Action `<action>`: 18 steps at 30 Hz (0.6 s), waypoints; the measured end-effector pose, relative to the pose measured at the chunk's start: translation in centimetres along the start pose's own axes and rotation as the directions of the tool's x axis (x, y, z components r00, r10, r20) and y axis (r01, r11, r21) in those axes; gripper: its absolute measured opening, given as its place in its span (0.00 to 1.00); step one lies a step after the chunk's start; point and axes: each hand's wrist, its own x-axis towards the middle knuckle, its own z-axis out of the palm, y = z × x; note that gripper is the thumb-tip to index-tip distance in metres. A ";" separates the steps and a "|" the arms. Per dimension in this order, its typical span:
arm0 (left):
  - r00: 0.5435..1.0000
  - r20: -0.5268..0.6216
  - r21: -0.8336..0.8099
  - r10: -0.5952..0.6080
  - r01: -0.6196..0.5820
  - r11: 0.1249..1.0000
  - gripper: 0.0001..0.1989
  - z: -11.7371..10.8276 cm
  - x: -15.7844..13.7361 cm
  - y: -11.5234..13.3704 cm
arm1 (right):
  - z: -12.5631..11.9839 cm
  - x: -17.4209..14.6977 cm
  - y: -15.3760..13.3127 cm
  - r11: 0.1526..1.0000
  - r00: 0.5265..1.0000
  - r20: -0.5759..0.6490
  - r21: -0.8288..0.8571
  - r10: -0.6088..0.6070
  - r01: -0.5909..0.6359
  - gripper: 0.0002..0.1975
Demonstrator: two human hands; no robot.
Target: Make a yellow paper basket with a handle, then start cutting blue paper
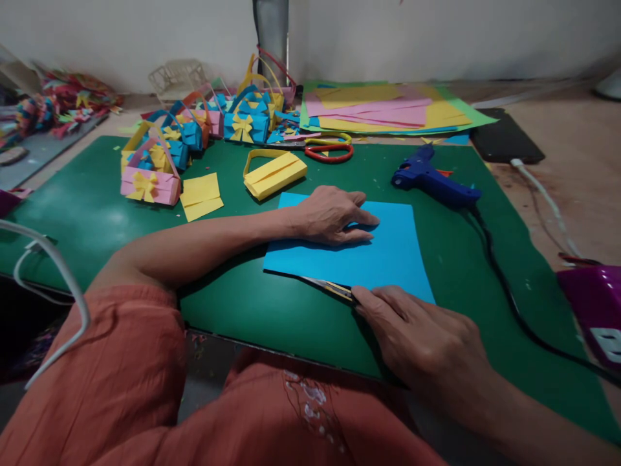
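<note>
A sheet of blue paper [392, 259] lies on the green board in front of me. My left hand [332, 217] rests on its upper part, palm down with the fingers spread. My right hand [427, 336] is closed around a utility knife [339, 290], and its thin blade lies along the near edge of the blue paper. Whether the blade is under the sheet or between two layers, I cannot tell. Most of the knife's handle is hidden in my right hand. Just beyond the sheet sits a yellow paper basket [275, 175] with a handle.
Small paper baskets [150, 184] with bows stand at the back left, near a yellow paper piece [202, 197]. Scissors [330, 152] lie before stacked coloured paper [378, 107]. A blue glue gun [434, 181] trails its cord down the right side, near a phone [507, 136].
</note>
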 end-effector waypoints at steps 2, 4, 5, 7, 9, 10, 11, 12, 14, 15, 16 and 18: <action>1.000 0.001 0.001 -0.001 0.001 1.000 0.21 0.0 0.0 0.0 | 0.0 -0.1 0.1 1.000 1.000 -0.007 -0.007 0.021 -0.021 0.10; 1.000 -0.002 0.002 0.001 -0.001 1.000 0.21 0.1 0.0 0.0 | 0.0 -0.1 0.2 0.999 0.999 -0.007 -0.006 0.041 -0.041 0.09; 1.000 -0.004 0.001 0.003 -0.003 1.000 0.21 0.1 0.0 -0.1 | 0.0 -0.1 0.2 0.999 0.999 -0.008 -0.004 0.047 -0.047 0.09; 1.000 -0.005 0.000 0.009 -0.009 1.000 0.21 0.1 0.0 -0.1 | 0.0 -0.1 0.1 0.999 0.999 -0.003 0.006 0.046 -0.046 0.09; 1.000 -0.003 0.001 0.009 -0.009 1.000 0.21 0.0 0.0 -0.1 | -0.1 0.0 0.1 0.999 0.999 0.011 0.028 0.037 -0.037 0.09; 1.000 0.000 0.002 0.008 -0.008 1.000 0.21 0.0 0.0 -0.1 | -0.1 0.0 0.0 0.999 0.999 0.014 0.041 0.033 -0.033 0.09; 1.000 0.004 0.003 0.006 -0.006 1.000 0.21 0.0 0.0 0.0 | -0.2 0.0 0.0 0.998 0.999 0.014 0.052 0.031 -0.031 0.09; 1.000 0.008 0.004 0.005 -0.005 1.000 0.21 -0.1 0.0 0.0 | -0.2 0.1 0.0 0.998 0.999 0.012 0.059 0.031 -0.032 0.09; 1.000 0.016 0.003 0.002 -0.002 1.000 0.22 -0.2 0.0 0.0 | -0.2 0.1 -0.1 0.998 0.999 0.016 0.060 0.032 -0.033 0.09; 1.000 0.018 0.002 0.000 0.000 1.000 0.22 -0.2 0.0 0.0 | -0.3 0.2 -0.1 0.998 0.999 0.023 0.054 0.031 -0.032 0.09; 1.000 0.018 0.001 -0.003 0.003 1.000 0.22 -0.2 0.0 0.1 | -0.3 0.3 -0.2 0.999 0.999 0.033 0.046 0.028 -0.029 0.09; 1.000 0.016 0.001 -0.009 0.009 1.000 0.22 -0.2 0.0 0.1 | -0.4 0.7 -0.4 0.999 0.999 0.049 0.026 0.019 -0.020 0.09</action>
